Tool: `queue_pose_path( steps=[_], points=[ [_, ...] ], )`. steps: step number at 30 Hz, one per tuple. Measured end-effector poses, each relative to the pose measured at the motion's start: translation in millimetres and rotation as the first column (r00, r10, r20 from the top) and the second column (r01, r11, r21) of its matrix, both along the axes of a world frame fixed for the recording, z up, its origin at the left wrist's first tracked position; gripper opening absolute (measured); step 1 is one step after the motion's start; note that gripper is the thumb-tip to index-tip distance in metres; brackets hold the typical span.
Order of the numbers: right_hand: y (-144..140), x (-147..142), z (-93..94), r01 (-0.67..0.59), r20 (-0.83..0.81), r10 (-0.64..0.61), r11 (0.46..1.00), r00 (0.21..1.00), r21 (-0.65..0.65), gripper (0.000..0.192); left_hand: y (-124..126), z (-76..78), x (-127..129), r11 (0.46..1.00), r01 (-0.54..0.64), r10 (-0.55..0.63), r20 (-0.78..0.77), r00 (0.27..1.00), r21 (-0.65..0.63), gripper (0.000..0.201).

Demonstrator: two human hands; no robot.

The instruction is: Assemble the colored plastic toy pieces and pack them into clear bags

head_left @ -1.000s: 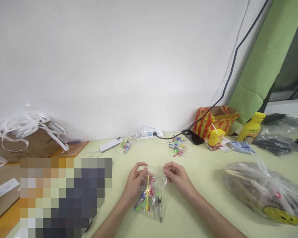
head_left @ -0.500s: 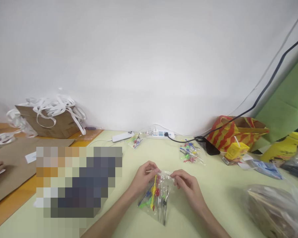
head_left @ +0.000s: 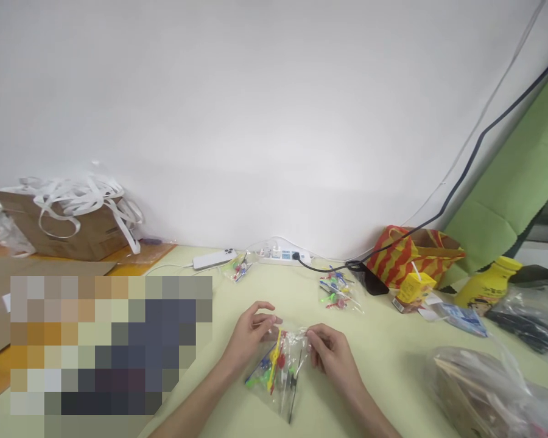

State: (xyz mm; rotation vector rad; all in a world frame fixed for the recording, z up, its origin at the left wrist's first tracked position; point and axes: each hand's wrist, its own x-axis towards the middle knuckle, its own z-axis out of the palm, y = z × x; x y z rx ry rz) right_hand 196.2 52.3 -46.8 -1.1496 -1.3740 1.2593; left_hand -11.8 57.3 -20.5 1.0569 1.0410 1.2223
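A clear plastic bag [head_left: 283, 377] hangs low over the table in front of me, with small coloured plastic parts in it. A long yellow piece [head_left: 274, 362], a red round piece, green and blue pieces and a thin black rod show through the film. My left hand [head_left: 251, 331] is at the bag's upper left edge, its thumb and a finger closed on the film while the index finger is lifted away. At the upper right corner, my right hand [head_left: 331, 353] pinches the bag between thumb and fingers.
Two similar bags of parts [head_left: 340, 289] [head_left: 240, 266] lie farther back. Behind are a white phone [head_left: 214, 259], a power strip [head_left: 285, 255] and a dark phone [head_left: 373, 280]. Rightward stand a yellow drink carton [head_left: 413, 292], a yellow bottle [head_left: 486, 286] and a plastic-wrapped bundle [head_left: 470, 389]. A blurred patch covers the left.
My left index finger has lifted from the bag's edge, and my right hand has turned slightly inward. The view has swung a little to the right, so the surroundings sit farther left.
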Motion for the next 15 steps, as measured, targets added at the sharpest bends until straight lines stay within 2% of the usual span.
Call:
queue_pose_path(
  steps=[3,5,9,11,13,15],
  points=[
    [7,16,3.0,0.124,-0.083,-0.125,0.992,0.989,-0.017,0.053,5,0.0,-9,0.995,-0.103,0.103,0.016,0.995,0.015,0.053],
    [14,32,4.3,0.249,-0.156,-0.246,0.969,0.957,-0.002,0.052,9,0.0,-15,0.987,-0.155,0.154,0.022,0.988,0.031,0.052],
    [28,63,1.7,0.526,-0.318,-0.510,0.849,0.799,-0.040,0.056,12,-0.3,-23,0.983,-0.180,0.179,0.019,0.984,0.043,0.051],
    [34,73,-1.4,0.555,-0.365,-0.552,0.825,0.750,-0.107,0.065,12,-0.5,-24,0.984,-0.171,0.170,0.008,0.985,0.049,0.051],
    [37,77,-4.7,0.535,-0.344,-0.547,0.833,0.763,-0.139,0.074,12,-0.7,-23,0.984,-0.165,0.167,-0.015,0.986,0.068,0.048],
    [37,78,-7.5,0.545,-0.256,-0.556,0.830,0.791,-0.120,0.081,11,-1.1,-25,0.976,-0.179,0.190,-0.081,0.978,0.123,0.042]
  ],
)
